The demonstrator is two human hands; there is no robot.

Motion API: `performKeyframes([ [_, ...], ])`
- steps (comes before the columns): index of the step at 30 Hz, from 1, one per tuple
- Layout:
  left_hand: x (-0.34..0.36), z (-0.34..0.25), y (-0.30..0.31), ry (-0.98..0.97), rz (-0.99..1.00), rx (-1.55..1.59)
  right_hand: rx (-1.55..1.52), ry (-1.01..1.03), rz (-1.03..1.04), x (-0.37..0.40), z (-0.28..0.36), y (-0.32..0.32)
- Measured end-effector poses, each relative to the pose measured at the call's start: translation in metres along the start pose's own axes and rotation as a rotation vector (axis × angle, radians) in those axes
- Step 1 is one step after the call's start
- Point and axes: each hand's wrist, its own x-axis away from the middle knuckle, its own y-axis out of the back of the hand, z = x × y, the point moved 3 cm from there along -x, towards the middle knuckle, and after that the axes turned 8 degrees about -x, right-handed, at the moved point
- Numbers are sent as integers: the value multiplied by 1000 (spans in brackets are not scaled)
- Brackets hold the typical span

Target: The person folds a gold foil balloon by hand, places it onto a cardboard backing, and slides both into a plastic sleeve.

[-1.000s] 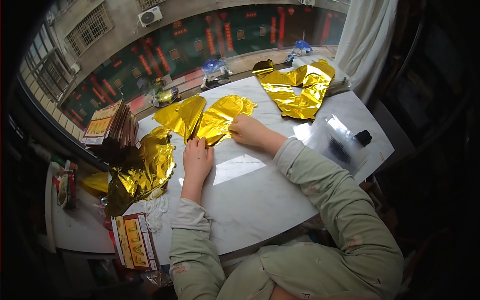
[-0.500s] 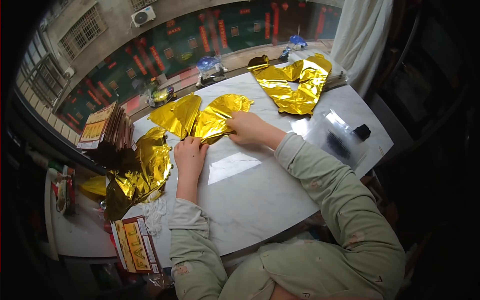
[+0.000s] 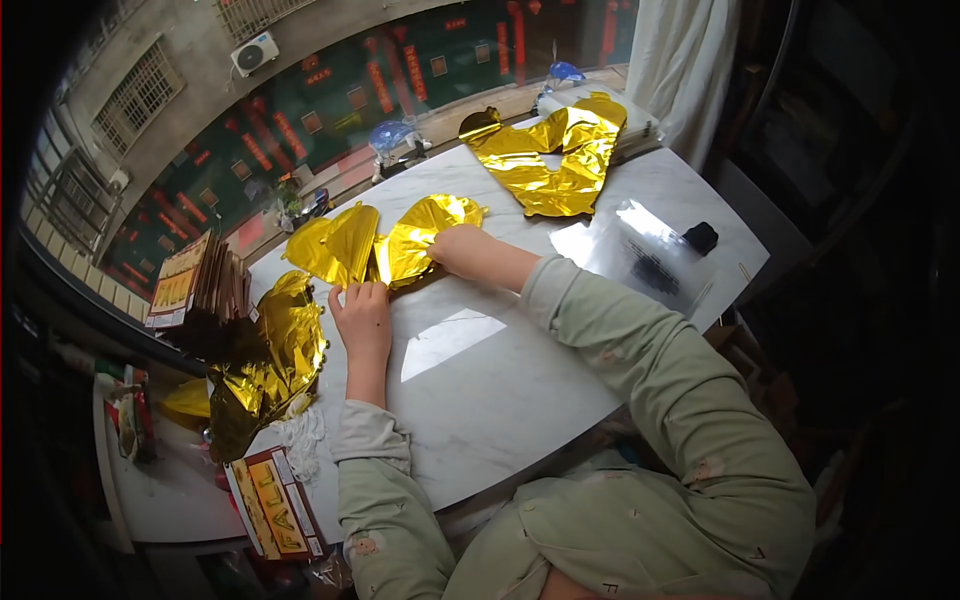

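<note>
2 hands, left (image 3: pixel 364 322) and right (image 3: pixel 468 254), grip 1 gold foil sheet (image 3: pixel 412 246) on the table (image 3: pixel 470 400).

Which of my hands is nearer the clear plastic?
Right. Your right hand is at the gold foil, left of the clear plastic; your left hand is farther left, at the foil's near edge.
</note>
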Motion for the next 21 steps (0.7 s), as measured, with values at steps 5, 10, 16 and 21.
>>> performKeyframes([
  [5,-2,-15,4,-25,6,34,-137,-143,213,44,6,47],
  [10,-7,-19,-4,-1,27,-7,434,-9,-150,81,-42,63],
  [16,-6,-17,-8,4,32,-18,458,-229,-148,98,-93,49],
  [21,-5,-14,-12,25,23,-15,314,-251,-112,96,-120,37],
])
